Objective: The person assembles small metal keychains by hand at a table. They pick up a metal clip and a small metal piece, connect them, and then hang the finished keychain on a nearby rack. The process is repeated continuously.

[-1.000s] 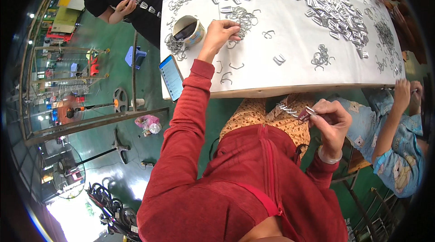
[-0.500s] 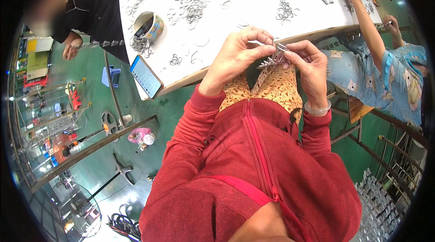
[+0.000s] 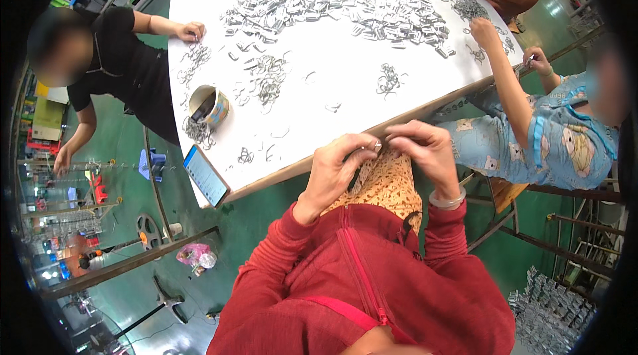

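Right now, both hands meet just off the near edge of the white desk (image 3: 345, 116), above the person's lap. The left hand (image 3: 335, 169) has its fingers (image 3: 362, 145) curled in tight, pinching a small shiny metal piece (image 3: 377, 147). The right hand (image 3: 425, 149) is bent over from the other side, and its fingers (image 3: 399, 134) are almost closed and touch the same small piece. The two hands touch each other at the fingertips. How the piece is shaped is too small to tell.

A pale bracelet (image 3: 446, 201) sits on the right wrist. Both arms wear red sleeves (image 3: 266, 268).

On the desk lie lots of little metal clips. A big heap (image 3: 399, 19) spreads along the far side, and a small bunch (image 3: 389, 79) lies nearer the middle. A round tin (image 3: 209, 105) stands near the left edge. A phone (image 3: 205, 175) lies at the near left corner, sticking out over the edge.

Other people sit around the desk. One in a black top (image 3: 126, 62) is at the left side. One in a blue top (image 3: 565, 149) is at the right side.
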Tool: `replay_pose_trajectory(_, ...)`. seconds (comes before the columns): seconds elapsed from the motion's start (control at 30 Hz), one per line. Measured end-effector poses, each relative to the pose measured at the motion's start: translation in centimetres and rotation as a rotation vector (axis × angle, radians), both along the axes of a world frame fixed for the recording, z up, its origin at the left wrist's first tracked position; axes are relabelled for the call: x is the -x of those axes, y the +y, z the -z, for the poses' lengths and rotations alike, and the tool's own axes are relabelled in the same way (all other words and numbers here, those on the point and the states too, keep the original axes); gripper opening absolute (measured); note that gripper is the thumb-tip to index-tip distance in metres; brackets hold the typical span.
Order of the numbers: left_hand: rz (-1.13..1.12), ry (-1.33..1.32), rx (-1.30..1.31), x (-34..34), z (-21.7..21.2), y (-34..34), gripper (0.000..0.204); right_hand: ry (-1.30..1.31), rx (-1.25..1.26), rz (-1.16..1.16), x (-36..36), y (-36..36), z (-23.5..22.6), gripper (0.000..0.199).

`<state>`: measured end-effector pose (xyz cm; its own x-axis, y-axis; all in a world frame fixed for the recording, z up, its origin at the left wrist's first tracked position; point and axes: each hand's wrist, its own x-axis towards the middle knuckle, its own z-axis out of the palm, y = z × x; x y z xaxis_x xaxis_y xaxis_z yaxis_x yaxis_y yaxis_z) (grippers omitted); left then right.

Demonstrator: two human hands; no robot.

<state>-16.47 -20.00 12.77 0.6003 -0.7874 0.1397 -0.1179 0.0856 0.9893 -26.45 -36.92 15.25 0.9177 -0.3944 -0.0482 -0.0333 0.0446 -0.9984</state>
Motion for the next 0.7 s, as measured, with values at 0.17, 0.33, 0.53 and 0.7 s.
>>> replay_pose_trajectory(0.17,-0.067,-0.049,0.013,0.3,0.2,0.2,0.014,0.033,0.097,0.141,-5.1,-8.3,2.4,0.024)
replay_pose_trajectory(0.33,-0.007,-0.028,-0.010,0.1,1.1,0.5,0.013,0.116,0.044,0.367,-14.6,-16.2,11.1,0.027)
replay_pose_trajectory(0.53,-0.014,-0.073,-0.006,-0.1,1.0,-0.3,0.012,0.319,0.825,0.507,-17.2,-18.8,15.2,0.023)
replay_pose_trajectory(0.7,-0.065,0.072,-0.029,0.1,2.1,-0.4,0.012,0.029,-0.120,0.175,-13.4,-14.2,10.0,0.029)
